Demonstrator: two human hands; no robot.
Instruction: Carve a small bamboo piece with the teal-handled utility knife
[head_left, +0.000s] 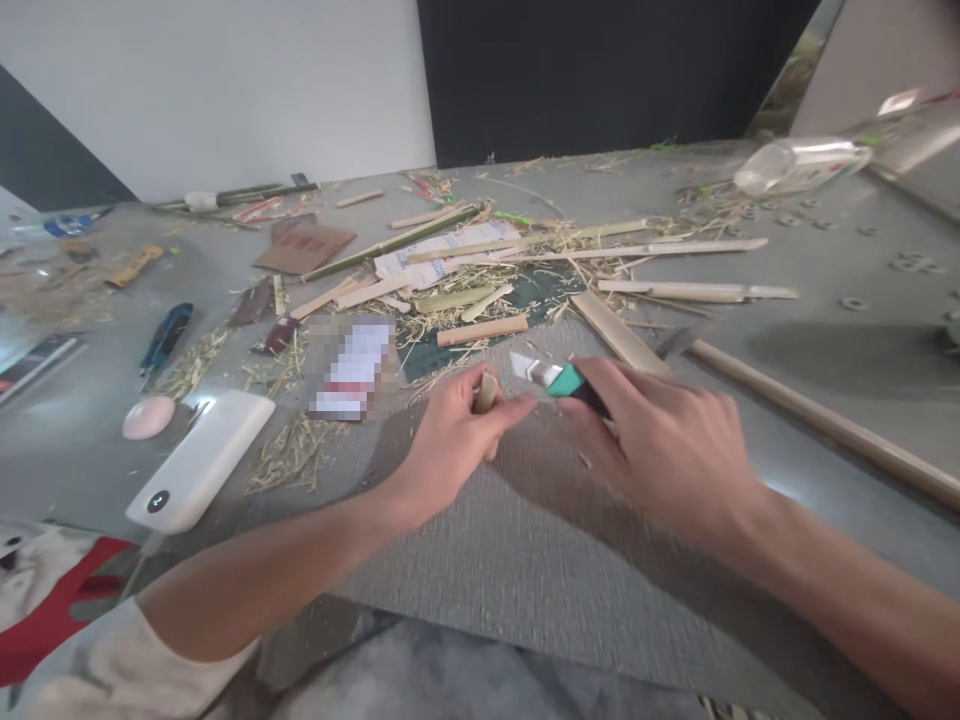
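Step in hand looks like paring bamboo piece (487,392) — held above surface (450,570), toward near edge. Left hand (454,425): fingers closed around bamboo piece, thumb stretched toward knife. Right hand (667,430): fingers wrapped around green-and-black utility knife (568,381), blade (527,367) bare and apart from bamboo. Next stroke seems to call for firm grip — left thumb clear of blade.

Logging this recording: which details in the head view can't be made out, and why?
All in the head view:
Pale piece: mostly hidden by the left hand.
Knife handle: largely covered by the right hand.
Slip: its print is pixelated.
Red-and-white item: cut off by the left edge.
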